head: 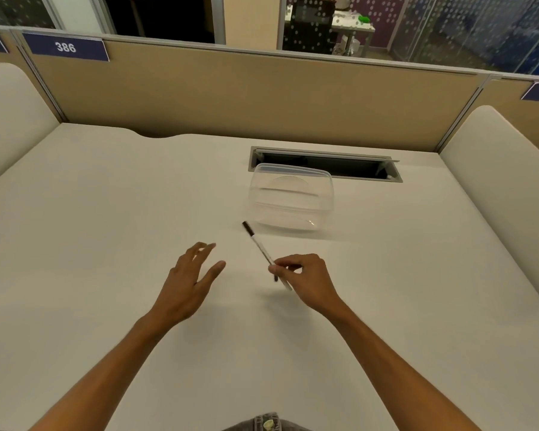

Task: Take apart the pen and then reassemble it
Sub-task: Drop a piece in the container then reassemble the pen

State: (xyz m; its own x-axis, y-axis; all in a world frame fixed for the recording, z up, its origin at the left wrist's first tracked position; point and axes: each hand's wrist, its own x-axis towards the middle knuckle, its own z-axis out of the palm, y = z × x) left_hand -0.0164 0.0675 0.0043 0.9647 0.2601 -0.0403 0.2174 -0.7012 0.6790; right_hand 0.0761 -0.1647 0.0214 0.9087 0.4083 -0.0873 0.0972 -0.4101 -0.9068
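Observation:
A slim white pen (258,244) with a black cap slants above the white desk, cap end pointing up and to the left. My right hand (305,279) pinches the pen's lower end between thumb and fingers, so that end is partly hidden. Left of the pen, a short gap away, my left hand (190,281) hovers with fingers spread and nothing in it. The pen looks whole, with the cap on.
A clear plastic container (293,197) sits just beyond the pen's cap. Behind it is a grey cable slot (327,163) in the desk (106,213). A tan partition (262,98) closes the back; cream panels flank both sides.

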